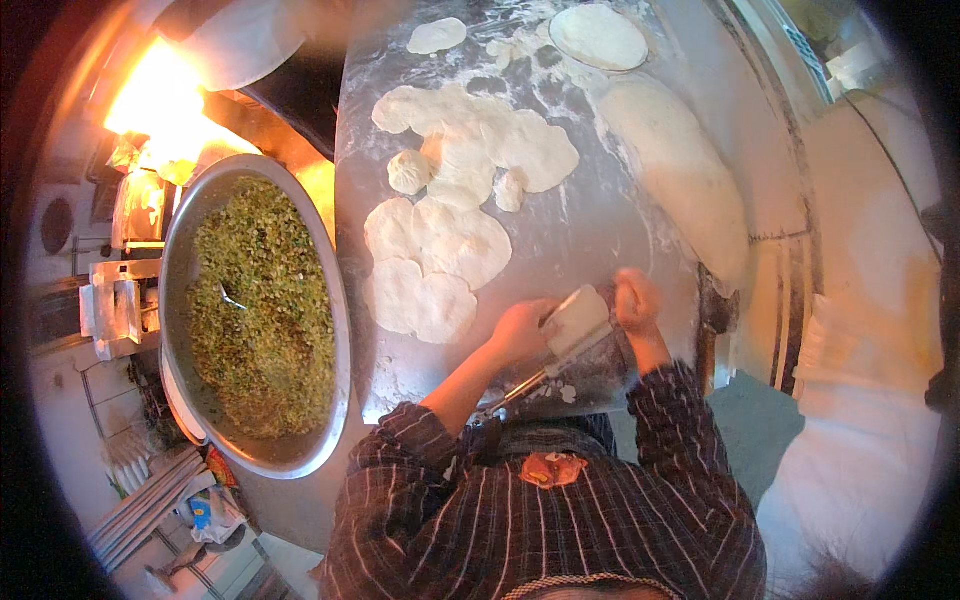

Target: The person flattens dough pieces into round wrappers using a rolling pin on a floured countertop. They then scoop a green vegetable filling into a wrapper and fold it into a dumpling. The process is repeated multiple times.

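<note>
My left hand (525, 330) is above the near part of the metal table, beside a pale flat object with rounded corners (581, 321) on a thin metal rod (521, 388). That object partly hides the fingers; whether they grip anything cannot be told. My right hand (636, 300), blurred with fingers curled, is just right of the object; its contents are unclear. Thin overlapping dough rounds (424, 300) lie left of my hands, with more rounds (540, 146) farther back. A pleated dough bun (409, 172) and a small folded dough piece (509, 190) sit among them.
A large metal bowl (343, 375) of chopped green filling, with a utensil handle (231, 298) showing, stands left. A long dough mass (675, 172) lies along the table's right side. Farther back are a dough-covered disc (598, 37) and a small dough round (436, 36). Bright glare covers the upper left.
</note>
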Demonstrator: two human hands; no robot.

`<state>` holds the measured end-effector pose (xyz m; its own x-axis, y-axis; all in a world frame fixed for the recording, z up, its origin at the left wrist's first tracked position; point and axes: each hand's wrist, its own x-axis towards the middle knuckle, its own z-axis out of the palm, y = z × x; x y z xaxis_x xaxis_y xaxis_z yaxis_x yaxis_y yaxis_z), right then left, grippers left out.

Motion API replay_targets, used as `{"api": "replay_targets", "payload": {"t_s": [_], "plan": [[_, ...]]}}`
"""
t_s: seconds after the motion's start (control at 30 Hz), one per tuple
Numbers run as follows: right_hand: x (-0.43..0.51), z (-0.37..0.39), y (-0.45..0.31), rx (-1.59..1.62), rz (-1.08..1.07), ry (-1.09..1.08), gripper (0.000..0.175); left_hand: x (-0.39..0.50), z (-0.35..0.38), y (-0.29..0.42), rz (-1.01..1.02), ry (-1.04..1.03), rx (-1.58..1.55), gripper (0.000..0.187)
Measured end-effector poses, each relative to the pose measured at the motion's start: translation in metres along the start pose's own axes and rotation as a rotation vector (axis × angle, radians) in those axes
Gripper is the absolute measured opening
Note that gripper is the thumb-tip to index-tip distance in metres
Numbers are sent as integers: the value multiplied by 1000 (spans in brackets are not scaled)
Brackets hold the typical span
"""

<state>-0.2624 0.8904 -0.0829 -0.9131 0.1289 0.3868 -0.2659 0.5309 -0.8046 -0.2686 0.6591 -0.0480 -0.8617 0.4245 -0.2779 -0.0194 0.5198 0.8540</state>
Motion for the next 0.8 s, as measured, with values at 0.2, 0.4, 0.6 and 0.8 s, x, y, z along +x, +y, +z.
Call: {"api": "replay_targets", "payload": {"t_s": [0.2,0.4,0.6,0.8], "plan": [[59,60,-14,63,-173,-107,11,40,-19,3,-37,12,369,21],[-22,-35,-16,-11,-97,95,10,-2,-15,-3,-107,236,-142,30],[33,33,-7,17,-61,-47,9,5,-6,-5,-318,-96,75,39],[37,28,-18,-23,-169,-3,10,22,-10,-6,-52,42,425,45]]}}
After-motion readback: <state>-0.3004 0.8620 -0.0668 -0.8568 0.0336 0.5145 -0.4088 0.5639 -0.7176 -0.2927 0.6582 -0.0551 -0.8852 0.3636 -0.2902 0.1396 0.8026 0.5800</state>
